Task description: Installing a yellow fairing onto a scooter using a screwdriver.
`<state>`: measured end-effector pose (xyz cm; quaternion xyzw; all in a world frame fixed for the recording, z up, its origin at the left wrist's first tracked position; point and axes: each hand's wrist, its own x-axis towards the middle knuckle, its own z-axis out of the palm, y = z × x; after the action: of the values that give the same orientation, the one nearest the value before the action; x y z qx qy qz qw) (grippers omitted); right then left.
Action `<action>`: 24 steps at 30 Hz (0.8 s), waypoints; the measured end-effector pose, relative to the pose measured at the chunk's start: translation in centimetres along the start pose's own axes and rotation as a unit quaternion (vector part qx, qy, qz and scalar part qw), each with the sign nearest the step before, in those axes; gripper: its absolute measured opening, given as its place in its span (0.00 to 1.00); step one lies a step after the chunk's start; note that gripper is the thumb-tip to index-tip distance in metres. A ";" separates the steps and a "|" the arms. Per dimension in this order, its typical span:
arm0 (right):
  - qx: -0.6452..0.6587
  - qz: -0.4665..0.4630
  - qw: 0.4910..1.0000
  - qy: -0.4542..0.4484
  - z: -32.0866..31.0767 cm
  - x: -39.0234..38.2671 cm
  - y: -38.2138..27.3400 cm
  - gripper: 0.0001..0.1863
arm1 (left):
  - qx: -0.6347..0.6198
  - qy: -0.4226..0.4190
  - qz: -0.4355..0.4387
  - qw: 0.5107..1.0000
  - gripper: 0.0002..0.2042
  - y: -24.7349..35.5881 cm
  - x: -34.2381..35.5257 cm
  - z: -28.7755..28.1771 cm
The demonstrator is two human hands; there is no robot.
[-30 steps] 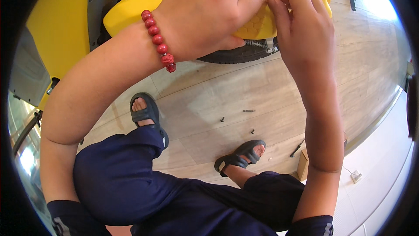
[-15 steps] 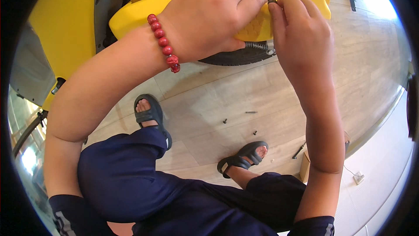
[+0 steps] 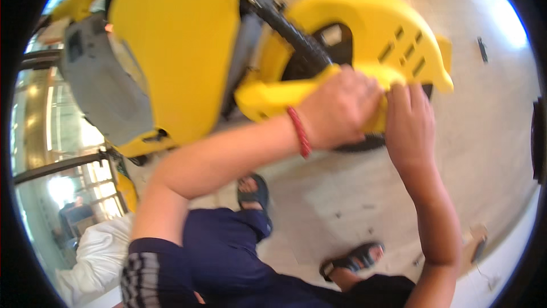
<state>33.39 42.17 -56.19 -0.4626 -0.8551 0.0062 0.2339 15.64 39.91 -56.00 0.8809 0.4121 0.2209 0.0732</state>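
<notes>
My left hand (image 3: 342,111), with a red bracelet, grips the yellow fender (image 3: 370,6) of a wheeled vehicle, fingers curled over its lower part. My right hand (image 3: 409,126) is just right of it, fingers bent together at the same yellow part; whatever is between them is hidden. Behind the hands, a black shaft (image 3: 290,32) runs down into the fender. A large yellow body panel (image 3: 165,40) with grey parts stands to the left. The dark tire (image 3: 362,146) shows under my left hand. The picture is blurred.
Small dark hardware (image 3: 370,230) and a dark bracket (image 3: 482,49) lie on the light floor (image 3: 478,137). A cardboard box (image 3: 477,234) stands at lower right, a white cloth (image 3: 97,257) at lower left beside glass. My sandaled feet (image 3: 250,191) are below the fender.
My view has swung up and left, so the fender and hands sit lower right and more of the body panel shows. The small dark piece at my right fingertips is now hidden.
</notes>
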 end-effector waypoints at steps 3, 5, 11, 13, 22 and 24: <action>0.072 -0.039 0.997 -0.012 -1.3 -1.1 0.7 0.11 | -0.001 0.013 -0.007 1.000 0.37 1.1 0.5 -0.4; 0.097 -0.041 0.993 -0.044 -1.5 -1.0 0.8 0.13 | 0.014 0.017 0.000 1.000 0.37 1.0 0.3 -0.5; 0.107 -0.025 0.993 -0.049 -1.3 -0.1 0.8 0.10 | 0.014 0.017 -0.005 1.000 0.37 0.6 0.5 -1.3; 0.101 -0.021 0.994 -0.043 -0.7 0.0 0.4 0.07 | 0.010 0.008 -0.007 1.000 0.37 0.3 0.3 -1.7; -0.039 -0.016 0.999 0.004 -0.2 0.1 0.2 0.07 | 0.021 0.009 -0.010 1.000 0.38 1.0 0.3 -1.1; -0.027 -0.002 0.999 -0.036 -0.3 0.0 0.5 0.05 | 0.022 0.005 -0.013 1.000 0.38 1.1 0.3 -1.1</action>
<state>33.94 42.36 -56.02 -0.4669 -0.8635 -0.0010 0.1907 16.11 39.37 -54.52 0.8757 0.4286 0.2155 0.0541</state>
